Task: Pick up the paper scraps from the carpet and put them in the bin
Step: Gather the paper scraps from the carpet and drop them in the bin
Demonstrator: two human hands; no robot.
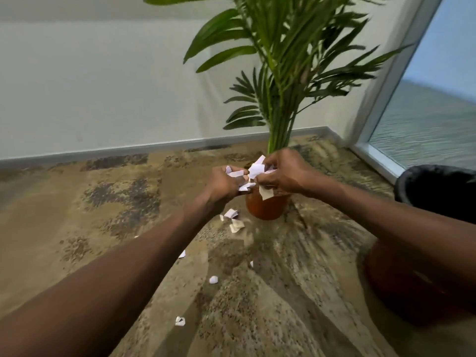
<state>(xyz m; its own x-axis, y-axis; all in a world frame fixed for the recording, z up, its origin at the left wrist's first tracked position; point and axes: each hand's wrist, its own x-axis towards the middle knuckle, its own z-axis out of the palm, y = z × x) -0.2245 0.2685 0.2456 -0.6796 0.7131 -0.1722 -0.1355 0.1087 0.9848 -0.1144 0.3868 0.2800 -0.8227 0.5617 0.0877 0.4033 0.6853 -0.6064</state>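
Nearest scrap: on the carpet, below the left forearm.
Left hand: fingers curled round white paper scraps.
Loose scraps: just below the hands, by the orange pot.
Right hand: pinches the same bundle, touching the left.
Bin: right of the hands, against the window frame; open carpet between.

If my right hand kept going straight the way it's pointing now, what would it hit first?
The right hand points leftward at the left hand, so it would likely meet that hand and the paper scraps bunched between them first. Depth is hard to judge here.
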